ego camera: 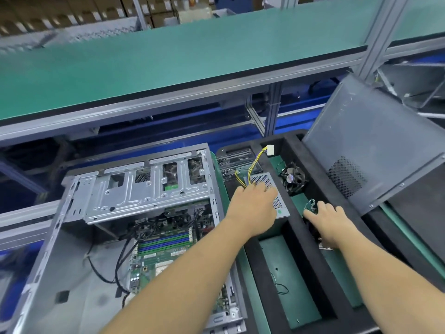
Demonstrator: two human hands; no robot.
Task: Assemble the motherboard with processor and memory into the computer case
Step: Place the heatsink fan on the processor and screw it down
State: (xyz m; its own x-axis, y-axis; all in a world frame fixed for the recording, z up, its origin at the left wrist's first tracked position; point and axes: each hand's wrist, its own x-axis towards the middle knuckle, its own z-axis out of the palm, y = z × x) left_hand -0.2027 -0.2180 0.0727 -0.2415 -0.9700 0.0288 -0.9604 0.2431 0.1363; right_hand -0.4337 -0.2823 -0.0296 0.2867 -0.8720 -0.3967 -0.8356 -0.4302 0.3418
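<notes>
Sitting flat on the floor of the open computer case (79, 256), the motherboard (166, 256) already carries its memory sticks (165, 242), blue and white, in their slots near the drive cage (144, 189). Judge that board as light but stiff and fragile: if you shift it, hold it by the bare edges, never by the sticks or the black cables (120, 261) draped across it. Your left hand (252, 203) lies over the small power supply (277, 201) in the black foam tray (301, 237), fingers bent onto its perforated top; whether they really grip it you cannot tell. That metal box probably has some weight and sharp corners, so take it by the sides, with the yellow wires (255, 162) kept loose. Your right hand (330, 222) rests spread and relaxed in the next compartment, holding nothing visible. A cooling fan (293, 179) lies beyond, and a grey side panel (361, 145) leans on the tray's right.
</notes>
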